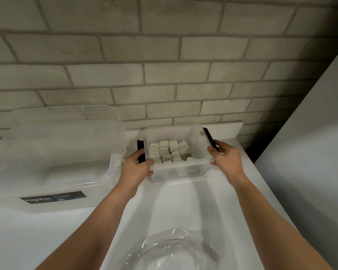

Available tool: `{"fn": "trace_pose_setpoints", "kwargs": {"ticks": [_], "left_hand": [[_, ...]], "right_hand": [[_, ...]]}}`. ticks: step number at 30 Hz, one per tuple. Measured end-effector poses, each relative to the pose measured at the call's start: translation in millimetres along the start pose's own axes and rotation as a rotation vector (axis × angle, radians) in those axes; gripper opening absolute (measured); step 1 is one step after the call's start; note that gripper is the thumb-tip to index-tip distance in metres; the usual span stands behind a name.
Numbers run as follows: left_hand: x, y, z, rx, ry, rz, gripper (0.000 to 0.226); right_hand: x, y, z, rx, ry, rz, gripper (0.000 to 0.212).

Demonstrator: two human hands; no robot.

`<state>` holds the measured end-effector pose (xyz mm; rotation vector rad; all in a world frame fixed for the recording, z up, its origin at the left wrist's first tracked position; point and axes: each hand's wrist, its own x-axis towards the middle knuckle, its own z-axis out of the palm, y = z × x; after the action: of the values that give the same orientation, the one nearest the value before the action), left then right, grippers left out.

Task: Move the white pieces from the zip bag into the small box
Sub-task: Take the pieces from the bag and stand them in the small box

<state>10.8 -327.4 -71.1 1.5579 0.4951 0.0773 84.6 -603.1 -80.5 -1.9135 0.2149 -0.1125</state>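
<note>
Both hands gripping small box, white pieces inside.
Big clear bin (62, 152) far left; left hand (138, 164) clamps small box (179, 172) by its left black latch, white pieces (169, 152) stand in rows inside, right hand (225, 158) clamps right side; zip bag (172, 252) lies near.

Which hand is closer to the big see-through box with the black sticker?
Left. The left hand grips the small box's left end, right beside the big see-through box. The right hand holds the small box's far end, further away.
</note>
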Motion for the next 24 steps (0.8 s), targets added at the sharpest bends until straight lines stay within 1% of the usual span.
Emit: {"fn": "trace_pose_setpoints", "kwargs": {"ticks": [4, 6, 11, 18, 21, 24], "left_hand": [[14, 2, 3, 0.037, 0.028, 0.016, 0.053], [16, 1, 6, 0.065, 0.027, 0.024, 0.051], [20, -2, 10, 0.075, -0.021, 0.024, 0.051], [30, 0, 14, 0.105, -0.038, 0.016, 0.057], [30, -2, 16, 0.094, -0.033, 0.016, 0.055], [26, -1, 18, 0.091, -0.022, 0.026, 0.054]], "right_hand": [[12, 3, 11, 0.032, 0.004, 0.014, 0.041], [16, 4, 13, 0.061, 0.003, 0.034, 0.042], [21, 7, 14, 0.088, -0.009, 0.052, 0.046], [27, 1, 17, 0.116, -0.004, 0.06, 0.045], [28, -1, 17, 0.118, -0.012, 0.082, 0.041], [27, 0, 16, 0.158, -0.034, 0.125, 0.031]]}}
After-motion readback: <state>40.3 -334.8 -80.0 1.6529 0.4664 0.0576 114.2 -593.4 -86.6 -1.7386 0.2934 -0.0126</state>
